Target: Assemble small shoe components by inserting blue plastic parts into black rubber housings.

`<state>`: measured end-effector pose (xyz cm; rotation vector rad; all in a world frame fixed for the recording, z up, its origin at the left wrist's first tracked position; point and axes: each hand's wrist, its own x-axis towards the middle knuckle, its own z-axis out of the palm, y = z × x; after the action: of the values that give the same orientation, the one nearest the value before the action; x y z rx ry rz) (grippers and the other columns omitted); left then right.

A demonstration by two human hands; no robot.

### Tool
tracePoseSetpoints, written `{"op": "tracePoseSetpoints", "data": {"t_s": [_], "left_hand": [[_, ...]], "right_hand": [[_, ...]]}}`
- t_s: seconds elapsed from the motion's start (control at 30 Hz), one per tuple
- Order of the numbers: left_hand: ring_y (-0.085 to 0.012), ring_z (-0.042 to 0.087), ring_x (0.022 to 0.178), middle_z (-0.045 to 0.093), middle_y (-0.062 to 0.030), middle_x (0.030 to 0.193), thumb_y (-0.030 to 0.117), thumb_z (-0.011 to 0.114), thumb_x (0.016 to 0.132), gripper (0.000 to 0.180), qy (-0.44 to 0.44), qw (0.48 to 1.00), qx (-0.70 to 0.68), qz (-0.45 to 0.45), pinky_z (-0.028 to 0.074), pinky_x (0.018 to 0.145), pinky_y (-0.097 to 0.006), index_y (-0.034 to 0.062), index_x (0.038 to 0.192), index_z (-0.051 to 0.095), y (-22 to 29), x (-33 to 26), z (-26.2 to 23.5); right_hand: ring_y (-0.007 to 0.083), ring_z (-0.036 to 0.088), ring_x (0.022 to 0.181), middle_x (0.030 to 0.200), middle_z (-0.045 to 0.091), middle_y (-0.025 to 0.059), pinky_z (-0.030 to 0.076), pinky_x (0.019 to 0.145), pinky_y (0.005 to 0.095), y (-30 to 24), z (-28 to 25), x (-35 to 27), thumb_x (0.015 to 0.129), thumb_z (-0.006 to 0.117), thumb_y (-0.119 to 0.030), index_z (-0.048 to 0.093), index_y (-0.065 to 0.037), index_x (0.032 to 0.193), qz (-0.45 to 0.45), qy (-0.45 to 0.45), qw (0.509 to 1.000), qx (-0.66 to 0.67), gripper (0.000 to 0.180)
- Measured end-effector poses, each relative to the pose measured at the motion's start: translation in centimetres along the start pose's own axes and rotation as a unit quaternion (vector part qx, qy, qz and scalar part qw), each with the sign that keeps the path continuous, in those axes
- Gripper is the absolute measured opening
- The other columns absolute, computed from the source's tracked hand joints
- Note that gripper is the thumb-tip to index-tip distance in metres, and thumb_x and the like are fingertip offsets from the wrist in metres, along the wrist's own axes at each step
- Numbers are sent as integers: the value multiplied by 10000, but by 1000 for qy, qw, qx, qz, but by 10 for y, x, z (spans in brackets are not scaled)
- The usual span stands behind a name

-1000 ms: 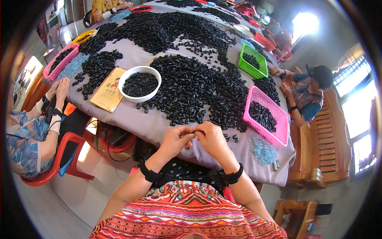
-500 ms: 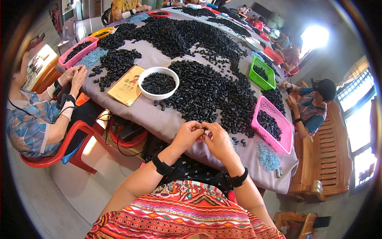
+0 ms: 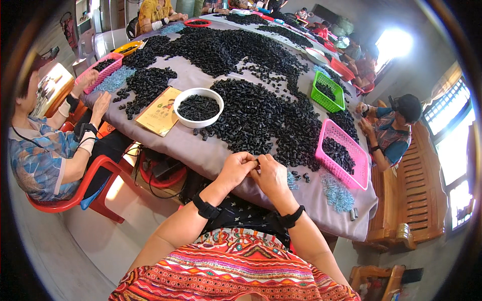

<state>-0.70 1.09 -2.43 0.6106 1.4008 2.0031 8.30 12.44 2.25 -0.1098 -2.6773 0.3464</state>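
Note:
My left hand (image 3: 237, 169) and my right hand (image 3: 271, 174) meet at the table's near edge, fingertips pinched together around a small dark piece (image 3: 257, 161). Its shape is mostly hidden by the fingers. Just beyond them spreads a large heap of small black plastic pieces (image 3: 246, 113). A white round bowl (image 3: 199, 123) holding thin black parts stands left of the heap. On the right lies a pink basket (image 3: 357, 176) with black pieces in it. Clear bluish small parts (image 3: 337, 193) are piled beside that basket.
A yellow booklet (image 3: 156, 115) lies by the bowl. A green basket (image 3: 329, 104) and another pink basket (image 3: 108, 72) stand farther off. One person (image 3: 55, 145) sits at the left on a red chair (image 3: 103, 175), another (image 3: 394, 128) at the right. More people sit along the far table.
My right hand has turned slightly and shifted a little, still pinching with the left. The person at the left has moved one hand toward the far-left pink basket.

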Motion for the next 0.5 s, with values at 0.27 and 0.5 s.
{"op": "tracePoseSetpoints", "data": {"t_s": [0.27, 0.5], "left_hand": [[-68, 589, 634, 688, -17, 788, 238, 543, 1011, 296, -99, 978, 156, -91, 487, 600, -220, 19, 870, 683, 10, 2, 4], [-77, 598, 598, 685, -13, 762, 278, 533, 1016, 334, -121, 969, 206, -69, 491, 575, -222, 19, 859, 676, 7, 3, 3]], "right_hand": [[341, 644, 726, 802, 600, 136, 522, 619, 433, 17, -6, -8, 789, 721, -265, 550, -51, 839, -13, -8, 1000, -14, 278], [352, 642, 704, 808, 600, 141, 523, 599, 438, 17, -3, -16, 806, 710, -288, 550, -51, 844, 13, -4, 1000, -2, 288]]}}
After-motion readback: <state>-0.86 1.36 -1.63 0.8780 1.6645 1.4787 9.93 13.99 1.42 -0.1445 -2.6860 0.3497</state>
